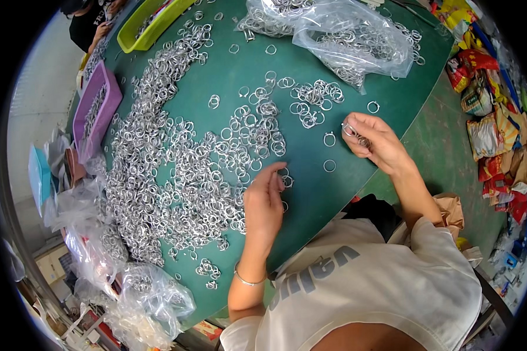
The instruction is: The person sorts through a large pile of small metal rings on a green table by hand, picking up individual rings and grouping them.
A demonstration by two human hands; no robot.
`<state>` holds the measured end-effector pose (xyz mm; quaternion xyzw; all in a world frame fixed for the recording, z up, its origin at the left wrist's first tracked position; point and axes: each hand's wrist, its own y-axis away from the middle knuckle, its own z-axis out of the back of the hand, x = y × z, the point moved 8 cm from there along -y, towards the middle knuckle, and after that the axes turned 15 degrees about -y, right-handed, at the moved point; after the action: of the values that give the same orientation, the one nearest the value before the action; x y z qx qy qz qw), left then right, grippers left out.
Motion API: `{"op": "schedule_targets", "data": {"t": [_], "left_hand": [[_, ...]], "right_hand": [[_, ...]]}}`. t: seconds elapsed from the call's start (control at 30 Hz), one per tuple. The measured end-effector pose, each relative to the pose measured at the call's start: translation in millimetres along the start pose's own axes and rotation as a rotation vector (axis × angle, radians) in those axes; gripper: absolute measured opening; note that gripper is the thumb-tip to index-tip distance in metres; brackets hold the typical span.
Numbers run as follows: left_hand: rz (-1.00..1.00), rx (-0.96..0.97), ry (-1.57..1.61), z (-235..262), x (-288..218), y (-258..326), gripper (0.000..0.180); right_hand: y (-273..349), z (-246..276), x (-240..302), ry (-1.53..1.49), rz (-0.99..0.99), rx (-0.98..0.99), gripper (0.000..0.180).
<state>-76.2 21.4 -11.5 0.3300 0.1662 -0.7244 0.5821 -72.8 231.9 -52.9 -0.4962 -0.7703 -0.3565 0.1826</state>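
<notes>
Clear plastic bag beyond right hand

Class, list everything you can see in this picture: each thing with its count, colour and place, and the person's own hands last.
Metal rings: hundreds, silver, heaped across the table
Table: one, green, centre
Clear bags of rings: several, table's far edge and near left corner
Purple tray: one, left
Yellow-green tray: one, far left
Snack packets: many, mixed colours, floor at right
Left hand: flat on the rings, silver bracelet on wrist
Right hand: fingers pinching a few rings
</notes>
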Motion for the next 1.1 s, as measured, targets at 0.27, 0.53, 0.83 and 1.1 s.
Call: {"op": "schedule_targets", "data": {"t": [0.27, 0.53, 0.83, 1.1], "left_hand": [[-0.071, -0.127, -0.102, -3, -10, 6, 0.018], [-0.122, -0.142, -0.211, -4, -26, 7, 0.022], [-0.108, -0.142, -0.234, -2, -25, 12, 0.023], [-0.154, -0.115, -0.24, -7, -36, 10, 0.02]], "right_hand": [[11, -26, 26, 1.31, 0.521, -0.211, 0.016], [13, -46, 20, 1.461, 0.61, -0.122, 0.028], [29, -6, 44, 1.264, 0.285, -0.279, 0.029], [29, 13, 68, 1.559, 0.533, -0.568, 0.031]]}}
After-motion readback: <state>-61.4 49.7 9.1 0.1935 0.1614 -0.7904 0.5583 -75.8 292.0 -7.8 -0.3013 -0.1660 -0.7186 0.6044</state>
